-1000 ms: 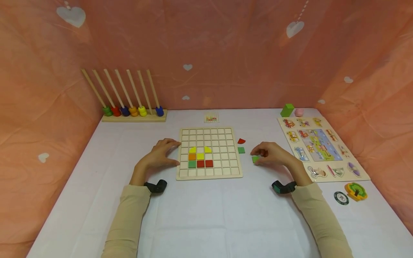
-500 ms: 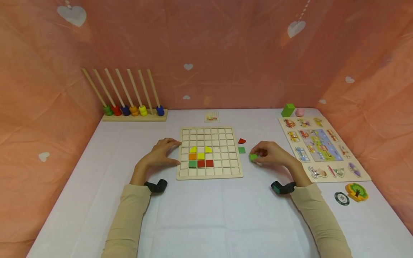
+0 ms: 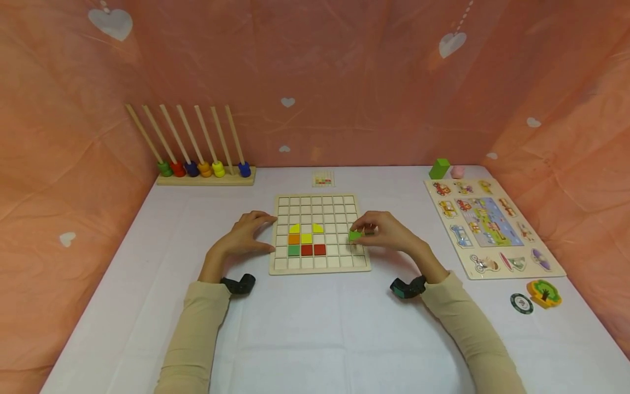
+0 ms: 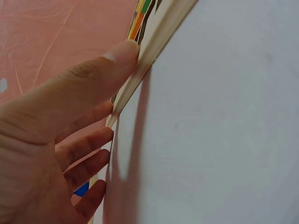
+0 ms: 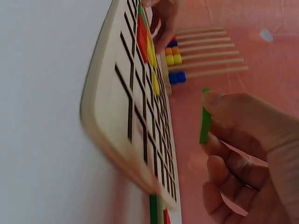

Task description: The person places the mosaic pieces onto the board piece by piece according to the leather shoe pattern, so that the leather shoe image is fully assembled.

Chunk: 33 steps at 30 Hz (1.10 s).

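Note:
A wooden grid board (image 3: 344, 208) lies mid-table, with yellow quarter-round tiles (image 3: 318, 228), an orange tile (image 3: 293, 239), a yellow square (image 3: 306, 238), a green tile (image 3: 293, 250) and two red tiles (image 3: 319, 249) in its cells. My left hand (image 3: 241, 235) rests at the board's left edge; in the left wrist view the thumb and straight fingers touch that edge. Between thumb and fingertips my right hand (image 3: 386, 230) pinches a light-green square tile (image 5: 205, 116), held above the board's right columns. Beside the board a dark-green tile (image 5: 154, 209) and a red piece (image 5: 166, 216) show in the right wrist view.
A small pattern card (image 3: 322, 179) lies behind the board. At the back left stands a bead rack (image 3: 204, 180) with tall pegs. On the right are a picture puzzle (image 3: 460, 257), a green block (image 3: 439, 168), a pink piece (image 3: 457, 172), a round chip (image 3: 521, 303) and a tree piece (image 3: 543, 293).
My right hand has picked up the light-green tile from the table and carried it left over the board's right side, now covering the loose pieces there. The left hand has stayed put.

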Motion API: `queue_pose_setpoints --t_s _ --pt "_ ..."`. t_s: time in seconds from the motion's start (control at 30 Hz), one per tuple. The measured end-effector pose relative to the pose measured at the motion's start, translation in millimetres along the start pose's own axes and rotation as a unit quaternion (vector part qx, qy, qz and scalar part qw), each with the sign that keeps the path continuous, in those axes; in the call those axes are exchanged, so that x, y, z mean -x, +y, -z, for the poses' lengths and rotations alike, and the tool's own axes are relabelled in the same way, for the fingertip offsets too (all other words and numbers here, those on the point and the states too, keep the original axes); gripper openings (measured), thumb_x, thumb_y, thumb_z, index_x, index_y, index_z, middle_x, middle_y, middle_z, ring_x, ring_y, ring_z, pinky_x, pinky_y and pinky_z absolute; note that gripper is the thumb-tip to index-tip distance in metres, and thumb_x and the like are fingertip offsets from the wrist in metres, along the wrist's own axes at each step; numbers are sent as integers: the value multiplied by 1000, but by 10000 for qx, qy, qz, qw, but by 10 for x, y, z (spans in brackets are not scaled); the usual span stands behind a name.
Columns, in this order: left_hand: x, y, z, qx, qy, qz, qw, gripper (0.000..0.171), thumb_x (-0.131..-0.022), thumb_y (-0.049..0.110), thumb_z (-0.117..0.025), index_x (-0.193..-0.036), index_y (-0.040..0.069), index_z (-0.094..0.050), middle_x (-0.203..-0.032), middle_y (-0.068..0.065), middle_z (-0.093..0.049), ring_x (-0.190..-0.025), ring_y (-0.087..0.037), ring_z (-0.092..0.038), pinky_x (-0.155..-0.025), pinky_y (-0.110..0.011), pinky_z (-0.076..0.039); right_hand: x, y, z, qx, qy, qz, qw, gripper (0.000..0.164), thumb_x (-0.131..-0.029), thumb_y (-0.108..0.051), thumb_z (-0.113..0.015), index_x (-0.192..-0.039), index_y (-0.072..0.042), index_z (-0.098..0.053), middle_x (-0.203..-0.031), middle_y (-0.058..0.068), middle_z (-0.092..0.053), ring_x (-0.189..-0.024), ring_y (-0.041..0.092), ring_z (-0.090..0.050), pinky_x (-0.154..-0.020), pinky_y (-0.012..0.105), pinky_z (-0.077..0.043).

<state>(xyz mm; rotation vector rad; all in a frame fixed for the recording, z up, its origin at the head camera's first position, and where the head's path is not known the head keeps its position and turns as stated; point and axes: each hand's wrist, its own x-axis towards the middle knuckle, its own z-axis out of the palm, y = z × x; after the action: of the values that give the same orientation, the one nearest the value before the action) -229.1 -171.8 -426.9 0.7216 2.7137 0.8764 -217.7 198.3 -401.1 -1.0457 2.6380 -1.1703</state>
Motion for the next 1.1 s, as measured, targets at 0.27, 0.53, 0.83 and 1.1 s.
queue_pose_setpoints --t_s 0.27,0.53,0.83,1.1 --pt "3 -2 -6 11 7 45 10000 77 -73 30 -79 -138 8 -44 -139 -16 -37 -128 -34 -28 -104 -54 -22 -161 -89 -245 249 -282 77 9993 24 -74 -16 -79 -95 -9 -69 -91 -1 -65 -78 14 -56 -71 28 -47" --pt "4 3 -2 -34 11 6 10000 76 -74 30 -78 -138 8 -44 -138 -16 -37 -128 -34 -29 -104 -54 -22 -238 -56 -443 756 -659 251 9946 15 -78 -21 -76 -86 -12 -68 -86 -5 -62 -78 9 -52 -70 22 -46" --pt "14 20 6 59 25 90 9999 77 -73 31 -79 -138 8 -45 -137 -15 -38 -127 -33 -29 -105 -53 -23 -255 -89 -463 786 -626 311 9945 12 -78 -21 -76 -84 -13 -69 -86 -6 -61 -81 8 -53 -73 23 -46" --pt "8 -3 0 12 31 -31 10000 77 -74 31 -79 -138 7 -45 -136 -16 -39 -126 -34 -30 -104 -53 -23 -247 -82 -430 741 -744 382 9937 8 -79 -16 -75 -83 -12 -70 -85 -5 -62 -81 8 -55 -74 22 -48"
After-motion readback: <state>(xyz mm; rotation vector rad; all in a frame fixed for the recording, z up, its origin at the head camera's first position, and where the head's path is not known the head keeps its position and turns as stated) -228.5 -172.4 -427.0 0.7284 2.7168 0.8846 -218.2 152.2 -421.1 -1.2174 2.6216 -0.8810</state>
